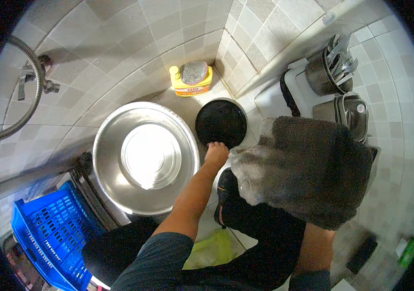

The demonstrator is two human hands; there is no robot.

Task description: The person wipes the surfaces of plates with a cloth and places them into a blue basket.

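Note:
My left hand (216, 154) grips the near rim of a round black pan or tray (221, 122), which is held or rests low over the tiled floor. To its left stands a wide, shiny metal basin (110, 167) with bright light reflected from its bottom. A large dark grey-brown towel (308, 167) with a pale, fuzzy edge hangs over my right forearm side and covers my right hand. Only the right forearm shows below the cloth, so the fingers are hidden. The towel's pale edge lies close beside my left hand.
A yellow jug (191, 89) with a scouring pad (193, 72) on top stands by the wall. At right are a metal pot of cutlery (318, 78) and stacked metal containers (356, 116). A blue plastic basket (43, 232) sits lower left, below a metal hose (34, 62).

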